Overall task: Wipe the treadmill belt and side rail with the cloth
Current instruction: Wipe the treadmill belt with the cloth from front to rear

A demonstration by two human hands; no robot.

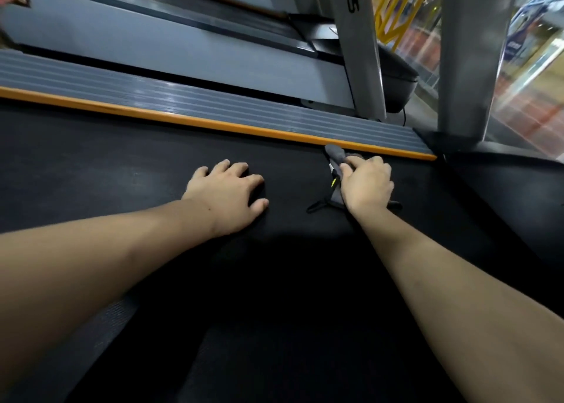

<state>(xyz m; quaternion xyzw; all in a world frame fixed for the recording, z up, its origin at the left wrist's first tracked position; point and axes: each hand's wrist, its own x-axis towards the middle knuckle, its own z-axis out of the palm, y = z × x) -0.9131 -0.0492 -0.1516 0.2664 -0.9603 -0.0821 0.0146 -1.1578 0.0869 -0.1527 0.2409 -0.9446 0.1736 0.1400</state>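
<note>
The black treadmill belt (122, 164) fills the middle of the view. Beyond it runs the ribbed grey side rail (183, 103) with an orange strip (213, 125) along its near edge. My left hand (227, 193) rests flat on the belt, fingers spread, holding nothing. My right hand (366, 181) grips a dark grey cloth (334, 157) and presses it onto the belt right against the orange strip, near the rail's right end. A thin cord and a small yellow-green tag of the cloth show beside the hand. Most of the cloth is hidden under my fingers.
A grey upright post (360, 52) of the neighbouring treadmill rises behind the rail. Another upright (470, 58) stands at the right, above this treadmill's black front cover (503, 183). A second treadmill deck (152, 36) lies parallel at the back. Glass at the far right.
</note>
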